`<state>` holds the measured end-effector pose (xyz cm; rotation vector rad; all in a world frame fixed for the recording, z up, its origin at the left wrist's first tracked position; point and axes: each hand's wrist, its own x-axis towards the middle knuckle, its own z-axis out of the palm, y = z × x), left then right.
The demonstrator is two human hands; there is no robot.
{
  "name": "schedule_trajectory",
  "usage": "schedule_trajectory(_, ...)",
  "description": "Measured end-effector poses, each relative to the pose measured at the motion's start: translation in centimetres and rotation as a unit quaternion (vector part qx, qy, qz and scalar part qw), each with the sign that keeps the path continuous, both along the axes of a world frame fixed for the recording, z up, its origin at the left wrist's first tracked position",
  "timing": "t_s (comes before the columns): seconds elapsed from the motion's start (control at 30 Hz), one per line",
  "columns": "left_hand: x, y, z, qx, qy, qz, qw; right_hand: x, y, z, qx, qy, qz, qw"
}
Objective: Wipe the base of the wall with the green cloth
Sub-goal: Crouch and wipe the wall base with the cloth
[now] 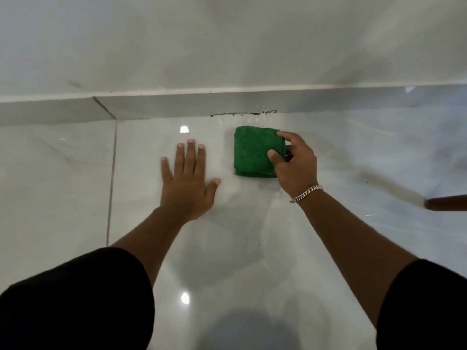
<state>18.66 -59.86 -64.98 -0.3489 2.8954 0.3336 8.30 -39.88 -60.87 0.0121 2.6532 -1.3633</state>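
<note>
A folded green cloth (252,150) lies flat on the glossy white floor, a short way in front of the wall's grey base strip (161,107). My right hand (294,165), with a silver bracelet on its wrist, pinches the cloth's right edge between thumb and fingers. My left hand (188,180) rests flat on the floor with fingers spread, to the left of the cloth and apart from it. Dark scribbled marks (243,113) run along the bottom of the base strip, just beyond the cloth.
The white wall (227,41) rises above the base strip. A grey grout line (112,178) crosses the floor tiles at the left. A brown rod-like object (446,202) pokes in from the right edge, low over the floor.
</note>
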Motion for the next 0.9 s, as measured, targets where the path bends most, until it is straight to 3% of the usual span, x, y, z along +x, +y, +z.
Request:
schedule_trajectory(0.07, 0.2, -0.6, -1.4, -0.042, 0.038, -0.019, 0.998, 0.1, -0.4, -1.0, 0.006, 0.033, -0.024, 0.999)
schedule_trajectory(0.13, -0.1, -0.8, -1.9, -0.054, 0.051, -0.020, 0.997, 0.6, -1.0, -1.6, 0.073, 0.120, -0.024, 0.990)
schedule_trajectory(0.23, -0.7, -1.0, -2.0, -0.052, 0.035, -0.007, 0.998, 1.7, -3.0, -2.4, 0.180, 0.202, 0.061, 0.961)
schedule_trajectory(0.37, -1.4, -1.4, -2.1, -0.062, 0.030, 0.003, 0.998, 2.1, -4.2, -4.4, 0.263, 0.169, 0.160, 0.936)
schedule_trajectory(0.63, -2.7, -2.2, -2.1, -0.046, 0.035, 0.056, 0.997, -4.3, -1.7, -4.3, 0.348, 0.165, 0.204, 0.900)
schedule_trajectory(0.9, -2.7, -2.3, -2.4, -0.042, 0.051, 0.052, 0.996, -4.7, -3.4, -2.9, 0.360, 0.051, 0.015, 0.932)
